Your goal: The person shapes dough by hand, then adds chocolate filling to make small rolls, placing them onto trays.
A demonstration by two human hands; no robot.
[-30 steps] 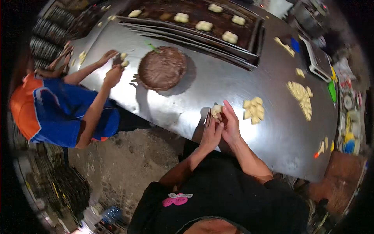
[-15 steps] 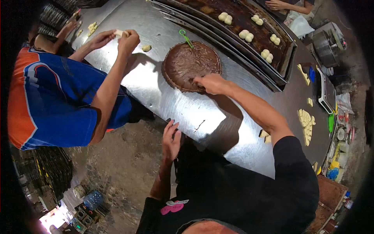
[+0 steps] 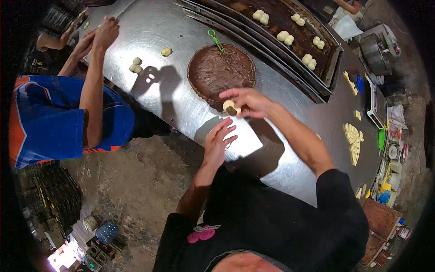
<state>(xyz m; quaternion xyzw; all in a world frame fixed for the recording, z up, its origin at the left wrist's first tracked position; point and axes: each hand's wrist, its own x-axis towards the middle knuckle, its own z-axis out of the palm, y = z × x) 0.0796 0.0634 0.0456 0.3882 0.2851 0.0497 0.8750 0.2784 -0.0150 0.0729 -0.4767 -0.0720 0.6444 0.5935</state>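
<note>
A pale piece of dough with a dark brown patch [image 3: 230, 107] is between the fingers of my right hand [image 3: 249, 103], just past the near rim of the pan. My left hand [image 3: 219, 141] is a little nearer to me, fingers spread and nothing in them, its fingertips close below the dough. The round pan of brown filling [image 3: 221, 72] rests on the metal table [image 3: 181, 106]. A green-handled tool [image 3: 216, 41] leans at the pan's far edge.
A co-worker's hands [image 3: 99, 38] are at the left, near small dough balls [image 3: 135, 66] and a dough lump [image 3: 166, 52]. Stacked trays [image 3: 272, 50] carry dough clusters at the back right. Dough pieces [image 3: 353, 143] and a scale [image 3: 377, 103] lie at the right.
My right hand has come out of the filling and now holds the dough. My left hand has risen toward it. The co-worker's hands have moved left, and small balls now show on the table there.
</note>
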